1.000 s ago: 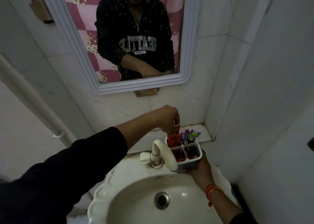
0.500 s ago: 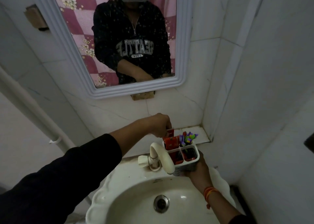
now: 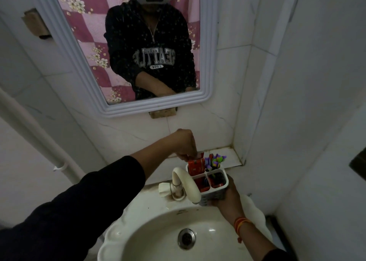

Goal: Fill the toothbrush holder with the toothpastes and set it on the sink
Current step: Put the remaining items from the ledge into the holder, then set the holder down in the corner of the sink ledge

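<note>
From your head camera, your right hand (image 3: 227, 198) is wrapped around the base of the toothbrush holder (image 3: 214, 184), keeping it just behind the tap (image 3: 185, 183) at the back of the sink (image 3: 138, 239). Your left hand (image 3: 186, 144) is pinched shut on the top of a red toothpaste (image 3: 196, 165) standing in the far-left compartment. Compared with a second ago, that tube sits lower in its slot and your fingers are closer to the rim, so the tube looks nearly seated. Red tubes also fill the two near compartments; colourful brushes (image 3: 214, 160) occupy the far-right one. Filling seems almost finished; setting the holder down remains.
</note>
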Motion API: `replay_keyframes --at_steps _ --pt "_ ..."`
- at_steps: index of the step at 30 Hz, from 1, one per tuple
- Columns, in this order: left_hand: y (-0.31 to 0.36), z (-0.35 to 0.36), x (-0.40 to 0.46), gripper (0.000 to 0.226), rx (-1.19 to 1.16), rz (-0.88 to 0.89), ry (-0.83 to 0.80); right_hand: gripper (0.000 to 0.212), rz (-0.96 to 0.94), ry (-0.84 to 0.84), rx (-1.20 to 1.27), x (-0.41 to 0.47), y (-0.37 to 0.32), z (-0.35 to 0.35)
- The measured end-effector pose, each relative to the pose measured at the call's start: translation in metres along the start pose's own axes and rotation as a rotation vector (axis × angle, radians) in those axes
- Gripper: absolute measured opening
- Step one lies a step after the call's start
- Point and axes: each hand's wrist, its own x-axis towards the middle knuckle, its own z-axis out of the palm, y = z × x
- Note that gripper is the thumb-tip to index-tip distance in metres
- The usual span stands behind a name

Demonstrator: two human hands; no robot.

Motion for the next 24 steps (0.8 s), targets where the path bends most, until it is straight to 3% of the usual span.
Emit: replay_keyframes --at_steps 3,6,8,11,14,20,24 --pt "-0.014 -0.004 0.001 0.058 -0.336 -0.126 -0.024 0.038 -0.041 -0.007 -0.115 -0.001 0.003 -0.004" --pt "-0.023 0.013 0.005 0.073 -0.295 -0.184 -0.134 0.056 -0.149 -0.01 -0.351 -0.001 0.007 -0.011" --pt "-0.022 0.026 0.008 0.075 -0.396 -0.174 -0.213 0.063 -0.198 -0.005 -0.494 0.0 0.01 -0.015" --pt "-0.01 0.028 0.015 0.078 -0.476 -0.148 -0.163 0.076 -0.243 0.029 -0.643 0.005 0.009 -0.022" --pt "-0.001 0.02 0.028 0.078 -0.589 -0.135 -0.074 0.082 -0.289 0.058 -0.708 0.022 -0.011 -0.027" --pt "0.036 0.012 0.053 0.063 -1.091 -0.14 0.126 0.077 -0.336 0.131 -0.791 0.077 -0.066 -0.033" --pt "0.053 0.024 0.061 0.048 -1.367 -0.176 0.135 0.081 -0.29 0.152 -0.846 0.105 -0.077 -0.043"
